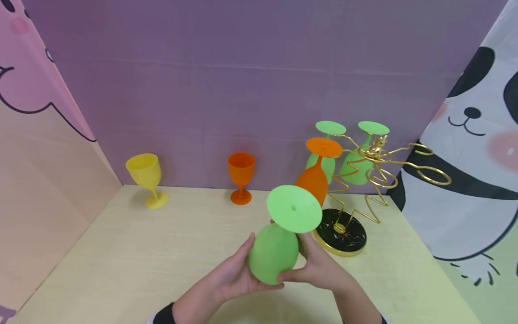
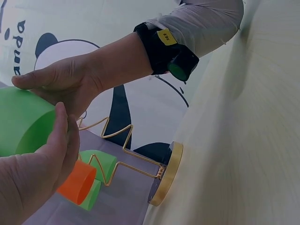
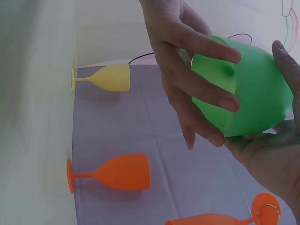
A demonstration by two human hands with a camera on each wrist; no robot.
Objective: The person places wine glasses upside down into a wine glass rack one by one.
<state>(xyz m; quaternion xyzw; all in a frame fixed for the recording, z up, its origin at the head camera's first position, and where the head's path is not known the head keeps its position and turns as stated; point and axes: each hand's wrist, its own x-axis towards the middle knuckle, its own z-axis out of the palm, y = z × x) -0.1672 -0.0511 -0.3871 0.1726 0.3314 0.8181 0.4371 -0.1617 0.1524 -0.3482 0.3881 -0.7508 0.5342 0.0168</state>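
Note:
Both hands hold a green plastic goblet [image 1: 275, 256] upside down, its round foot tilted up and its mouth down. My left hand [image 1: 232, 276] cups the bowl from the left, thumb along its side; in the right wrist view its fingers [image 3: 201, 89] lie across the rim. My right hand [image 1: 319, 265] grips the bowl from the right, thumb near the rim, its other fingers partly hidden behind the bowl. Beyond it stands a gold wire rack [image 1: 376, 155] on a round black base [image 1: 350, 234], with an orange goblet [image 1: 313, 180] and two green goblets [image 1: 356, 166] hanging upside down.
A yellow goblet [image 1: 145, 173] stands upright at the back left of the pale table [image 1: 141, 243]. An upright orange goblet [image 1: 241, 171] is at the back middle. Empty wire loops [image 1: 435, 175] reach out on the rack's right. A purple cloth wall [image 1: 243, 90] closes the back.

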